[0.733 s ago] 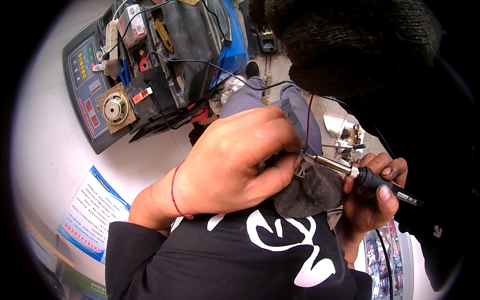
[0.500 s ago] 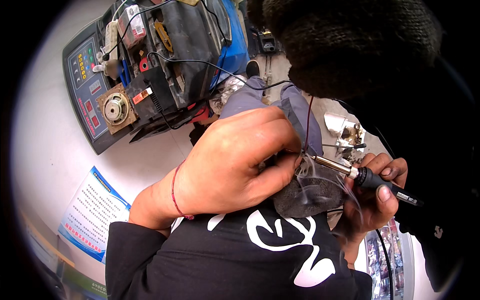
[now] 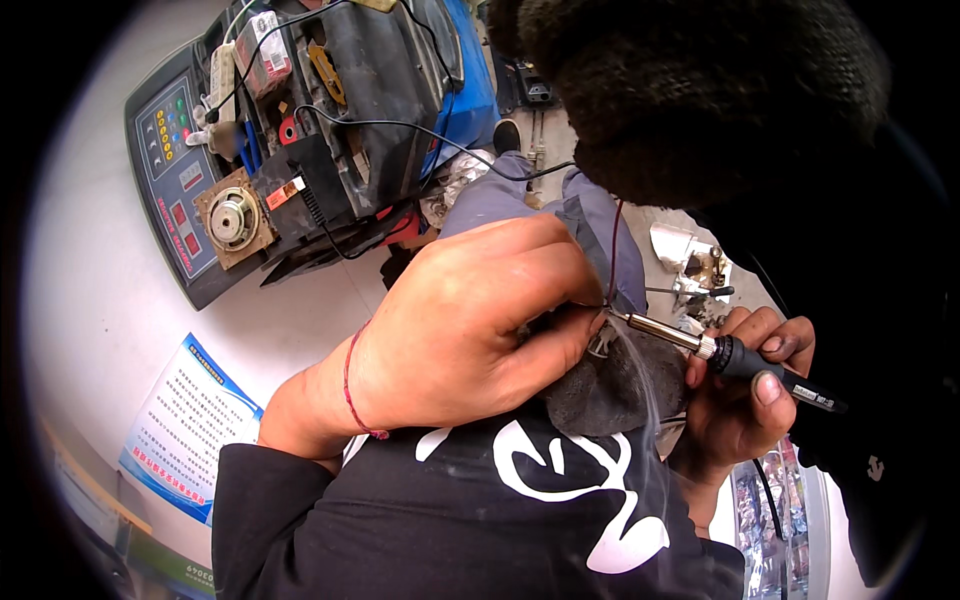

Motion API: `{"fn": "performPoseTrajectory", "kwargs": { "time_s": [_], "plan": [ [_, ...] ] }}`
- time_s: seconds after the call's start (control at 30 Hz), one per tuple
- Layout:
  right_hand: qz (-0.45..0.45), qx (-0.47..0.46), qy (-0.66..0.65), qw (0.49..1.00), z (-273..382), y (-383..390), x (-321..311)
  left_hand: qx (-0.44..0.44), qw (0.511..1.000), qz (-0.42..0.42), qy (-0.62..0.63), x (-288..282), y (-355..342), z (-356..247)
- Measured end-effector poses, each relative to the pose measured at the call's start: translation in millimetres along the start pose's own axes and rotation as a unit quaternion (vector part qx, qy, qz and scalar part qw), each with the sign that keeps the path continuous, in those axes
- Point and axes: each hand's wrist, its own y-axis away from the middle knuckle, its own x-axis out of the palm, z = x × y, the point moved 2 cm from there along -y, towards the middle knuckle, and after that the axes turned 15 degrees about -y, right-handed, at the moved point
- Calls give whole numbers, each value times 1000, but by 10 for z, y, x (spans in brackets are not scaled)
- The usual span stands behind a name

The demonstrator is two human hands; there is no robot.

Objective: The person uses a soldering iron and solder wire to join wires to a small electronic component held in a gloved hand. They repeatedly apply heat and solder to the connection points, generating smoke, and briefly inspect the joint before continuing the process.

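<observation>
My right hand holds a soldering iron by its black handle, its metal tip pointing left. The tip meets the fingertips of my left hand, which are pinched together around the end of a thin dark red wire. That wire comes down from a large dark fuzzy thing at the upper right, whose kind I cannot make out. Beneath the tip lies a rounded dark grey fuzzy piece, partly hidden by my left hand. Thin smoke drifts below the tip.
At the upper left stands a machine with a button panel, holding a round speaker, a yellow cutter and a small box. A black cable crosses from it. A printed sheet is at the left.
The smoke has thinned and shifted into a narrow strand lower down. Both hands and the soldering iron stay nearly in place; the large fuzzy thing has shifted slightly.
</observation>
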Motion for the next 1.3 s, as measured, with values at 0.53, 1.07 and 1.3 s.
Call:
{"fn": "performPoseTrajectory", "kwargs": {
  "time_s": [0.53,1.07,1.3],
  "plan": [
    [0,6,-10,1000,2,-33,12,13,1000,4,-5,-12,-52,19],
    [-13,-3,-27,1000,-7,-76,49,19,1000,-14,14,11,-68,63],
    [-11,10,-7,1000,1,-78,51,9,998,-32,60,-19,-39,97]
  ]
}}
